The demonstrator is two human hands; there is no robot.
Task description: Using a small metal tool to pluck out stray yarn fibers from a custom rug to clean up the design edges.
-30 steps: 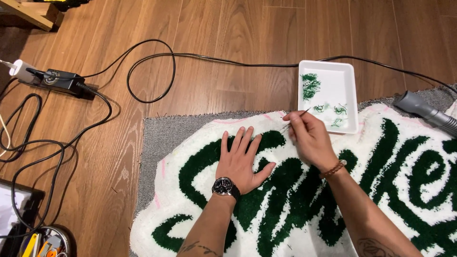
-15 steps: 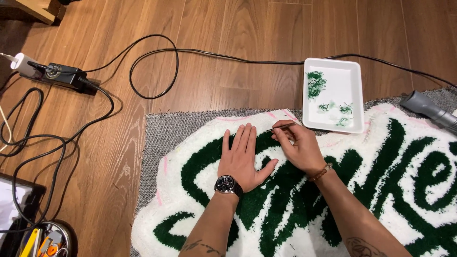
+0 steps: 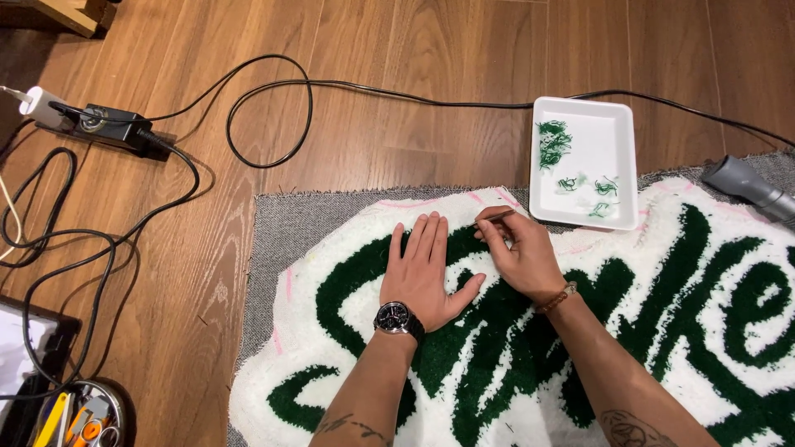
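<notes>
My left hand [image 3: 424,273] lies flat, fingers spread, on the green-and-white rug [image 3: 662,331]. My right hand [image 3: 517,257] pinches tweezers [image 3: 494,218] near the white tray [image 3: 584,161].

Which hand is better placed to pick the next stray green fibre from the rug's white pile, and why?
Right. The right hand pinches thin tweezers with the tip at the rug surface, beside the white tray. The left hand lies flat, pressing the pile.

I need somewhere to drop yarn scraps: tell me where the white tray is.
In the head view, the white tray sits on the wood floor at upper right, just beyond the tufted rug, right of the right hand.
</notes>
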